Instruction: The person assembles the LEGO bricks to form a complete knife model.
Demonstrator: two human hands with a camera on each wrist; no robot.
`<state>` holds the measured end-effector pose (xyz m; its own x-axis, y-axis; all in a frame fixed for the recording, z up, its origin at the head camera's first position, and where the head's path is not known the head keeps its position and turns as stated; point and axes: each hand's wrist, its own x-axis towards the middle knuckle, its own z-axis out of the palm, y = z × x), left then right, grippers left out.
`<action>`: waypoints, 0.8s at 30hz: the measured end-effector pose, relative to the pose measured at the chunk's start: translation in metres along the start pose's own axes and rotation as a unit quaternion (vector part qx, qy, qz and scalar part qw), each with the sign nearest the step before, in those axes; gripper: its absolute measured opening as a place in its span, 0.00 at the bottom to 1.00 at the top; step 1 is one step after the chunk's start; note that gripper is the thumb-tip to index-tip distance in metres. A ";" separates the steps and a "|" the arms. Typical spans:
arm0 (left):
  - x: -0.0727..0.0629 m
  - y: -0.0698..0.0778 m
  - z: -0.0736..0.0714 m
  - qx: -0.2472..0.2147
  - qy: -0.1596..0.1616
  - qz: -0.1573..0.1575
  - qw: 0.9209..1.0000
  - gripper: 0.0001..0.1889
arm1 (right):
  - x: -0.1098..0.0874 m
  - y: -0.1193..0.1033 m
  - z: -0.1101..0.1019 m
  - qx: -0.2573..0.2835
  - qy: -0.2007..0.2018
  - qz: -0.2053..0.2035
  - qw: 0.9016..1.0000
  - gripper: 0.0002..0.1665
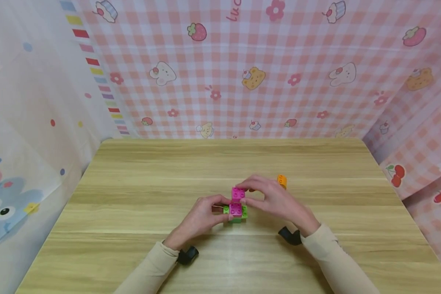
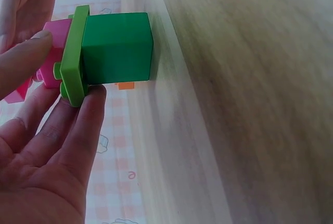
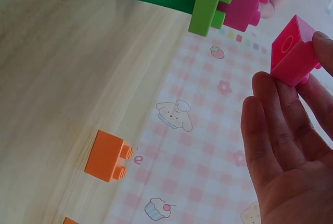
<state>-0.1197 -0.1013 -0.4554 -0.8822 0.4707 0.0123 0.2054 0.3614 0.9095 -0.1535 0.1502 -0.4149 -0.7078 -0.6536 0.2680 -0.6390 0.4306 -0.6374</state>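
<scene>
A small stack stands on the table: a dark green block [image 2: 118,48] at the bottom, a light green plate [image 2: 75,52] across it, and a pink brick [image 1: 235,210] on the plate. My left hand [image 1: 202,215] grips this stack from the left, thumb on the pink brick and fingertips against the plate's far side. Just above, my right hand [image 1: 273,200] pinches a second pink brick [image 3: 291,52] between thumb and fingers. In the right wrist view a gap separates that brick from the stack, and its hollow underside faces the studs.
An orange brick [image 3: 105,156] lies behind the right hand, and the corner of another orange piece [image 3: 69,221] shows at the right wrist view's bottom edge. The wooden table [image 1: 139,175] ends at a checked pink cloth [image 1: 220,61] behind. Black wrist cameras sit on both wrists.
</scene>
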 end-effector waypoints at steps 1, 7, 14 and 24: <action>0.000 0.000 0.000 -0.001 0.000 0.001 1.000 0.14 | -0.001 0.000 0.000 0.001 -0.001 -0.001 1.000 0.20; 0.000 -0.001 0.000 -0.007 0.000 0.002 1.000 0.14 | -0.004 -0.002 0.004 -0.003 -0.008 0.000 1.000 0.21; 0.000 -0.002 0.000 -0.006 0.000 0.002 1.000 0.14 | -0.007 -0.003 0.006 -0.013 -0.019 0.000 1.000 0.20; -0.001 -0.001 0.000 -0.005 -0.003 -0.002 1.000 0.15 | -0.008 -0.004 0.013 -0.009 -0.035 0.001 0.999 0.19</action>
<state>-0.1194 -0.1022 -0.4562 -0.8805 0.4739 0.0055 0.1969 0.3551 0.9138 -0.1413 0.1455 -0.4236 -0.6861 -0.6949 0.2155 -0.6437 0.4416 -0.6250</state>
